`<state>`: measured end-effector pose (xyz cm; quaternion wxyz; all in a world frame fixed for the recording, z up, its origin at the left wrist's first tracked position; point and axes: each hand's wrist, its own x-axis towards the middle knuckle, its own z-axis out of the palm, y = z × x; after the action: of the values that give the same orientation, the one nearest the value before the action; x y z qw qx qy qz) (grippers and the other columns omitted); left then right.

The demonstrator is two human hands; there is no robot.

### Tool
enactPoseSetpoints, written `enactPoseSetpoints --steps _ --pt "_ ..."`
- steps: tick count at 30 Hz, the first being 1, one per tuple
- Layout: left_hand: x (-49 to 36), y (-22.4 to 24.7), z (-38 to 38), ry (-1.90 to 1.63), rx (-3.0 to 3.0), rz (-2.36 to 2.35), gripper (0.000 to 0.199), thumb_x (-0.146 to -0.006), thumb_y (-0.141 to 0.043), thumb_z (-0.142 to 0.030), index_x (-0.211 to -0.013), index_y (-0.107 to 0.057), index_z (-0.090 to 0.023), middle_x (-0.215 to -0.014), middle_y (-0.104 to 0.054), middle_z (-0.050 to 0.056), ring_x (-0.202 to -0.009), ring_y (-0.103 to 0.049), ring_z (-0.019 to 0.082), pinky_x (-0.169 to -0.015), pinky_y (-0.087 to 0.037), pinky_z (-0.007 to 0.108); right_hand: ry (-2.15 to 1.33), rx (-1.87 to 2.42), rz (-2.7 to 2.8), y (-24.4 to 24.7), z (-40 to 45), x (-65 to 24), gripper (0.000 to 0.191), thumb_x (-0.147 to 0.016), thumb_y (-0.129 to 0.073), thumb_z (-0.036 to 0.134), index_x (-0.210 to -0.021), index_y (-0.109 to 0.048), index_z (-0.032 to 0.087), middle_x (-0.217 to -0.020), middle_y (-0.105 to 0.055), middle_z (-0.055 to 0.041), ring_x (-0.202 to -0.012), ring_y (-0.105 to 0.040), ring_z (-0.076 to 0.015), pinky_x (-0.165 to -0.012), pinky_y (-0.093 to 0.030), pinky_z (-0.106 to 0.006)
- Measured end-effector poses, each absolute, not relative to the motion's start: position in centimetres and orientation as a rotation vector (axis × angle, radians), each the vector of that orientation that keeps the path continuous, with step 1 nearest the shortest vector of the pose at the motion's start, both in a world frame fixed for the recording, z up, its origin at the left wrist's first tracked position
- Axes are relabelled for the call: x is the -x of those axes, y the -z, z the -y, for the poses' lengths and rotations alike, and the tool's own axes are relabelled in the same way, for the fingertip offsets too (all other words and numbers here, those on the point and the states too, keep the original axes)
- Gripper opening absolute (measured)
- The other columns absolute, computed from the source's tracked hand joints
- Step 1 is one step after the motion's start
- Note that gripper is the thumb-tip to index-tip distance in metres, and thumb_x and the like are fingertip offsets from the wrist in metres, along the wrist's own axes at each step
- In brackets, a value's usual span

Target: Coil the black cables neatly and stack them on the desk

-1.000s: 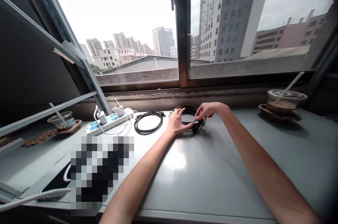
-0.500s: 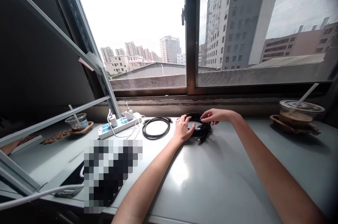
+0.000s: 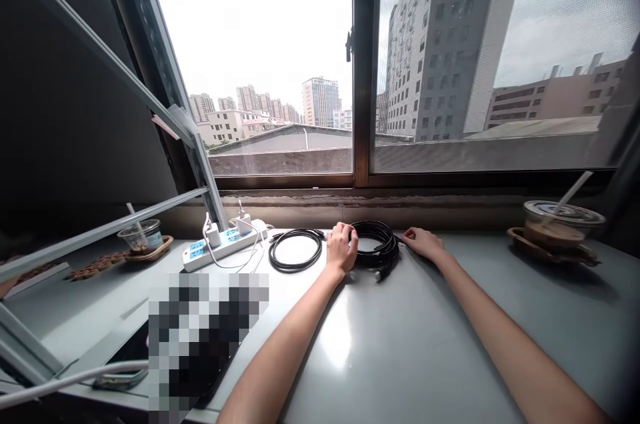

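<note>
A thick coil of black cable (image 3: 389, 249) lies on the grey tabletop below the window. At its left side, my left hand (image 3: 342, 249) is closed with curled fingers round the loops. My right hand (image 3: 423, 243) is just off the coil's right edge, thumb and fingers pinched on an end of the cable that sticks out there. A connector (image 3: 379, 275) with a pale tip points toward me at the front of the coil. Left of my left hand, a smaller loop of black cable (image 3: 295, 268) rests flat, untouched.
A white power strip (image 3: 225, 245) with plugs and white cords stands at the back left. Lidded drink cups sit on brown holders at the far right (image 3: 555, 227) and left (image 3: 141, 237). Metal shelf bars (image 3: 105, 227) cross the left side. A pixelated patch covers the front left.
My right hand has moved from over the coil to its right side, now pinching a cable end. My left hand's spread fingers have curled in round the coil's left side.
</note>
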<state>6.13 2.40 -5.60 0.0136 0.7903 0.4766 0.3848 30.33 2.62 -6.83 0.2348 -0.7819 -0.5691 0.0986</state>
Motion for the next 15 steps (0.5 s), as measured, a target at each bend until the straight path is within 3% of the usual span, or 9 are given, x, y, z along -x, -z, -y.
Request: enactPoseSetpoints --steps 9,12,15 --pt "-4.5 5.8 -4.9 -1.199 -2.250 -1.773 0.023 -0.087 -0.035 -0.015 -0.088 -0.058 -0.017 -0.098 -0.056 0.006 -0.097 -0.052 0.015 -0.087 -0.040 0.025 -0.081 2.236 1.560 7.7 -2.2 -28.9 0.029 -0.088 -0.041 0.039 -0.096 -0.062 0.020 -0.096 -0.066 -0.0080 -0.091 -0.060 -0.0235 -0.067 -0.035 -0.027" --pt "-3.8 5.3 -5.0 -1.158 -2.229 -1.890 0.021 -0.086 -0.037 -0.017 -0.092 -0.057 -0.017 -0.104 -0.056 0.007 -0.102 -0.050 0.017 -0.092 -0.036 0.029 -0.069 2.257 1.553 7.5 -2.3 -28.8 0.029 -0.088 -0.041 0.040 -0.093 -0.062 0.020 -0.094 -0.066 -0.0077 -0.090 -0.061 -0.0222 -0.067 -0.036 -0.027" --pt "-3.1 5.1 -5.1 -1.046 -2.157 -2.056 0.023 -0.084 -0.042 -0.019 -0.101 -0.055 -0.012 -0.113 -0.053 0.014 -0.112 -0.046 0.026 -0.097 -0.032 0.038 -0.070 2.269 1.537 7.3 -2.3 -28.6 0.029 -0.088 -0.042 0.040 -0.093 -0.062 0.020 -0.093 -0.066 -0.0070 -0.090 -0.061 -0.0216 -0.067 -0.036 -0.026"
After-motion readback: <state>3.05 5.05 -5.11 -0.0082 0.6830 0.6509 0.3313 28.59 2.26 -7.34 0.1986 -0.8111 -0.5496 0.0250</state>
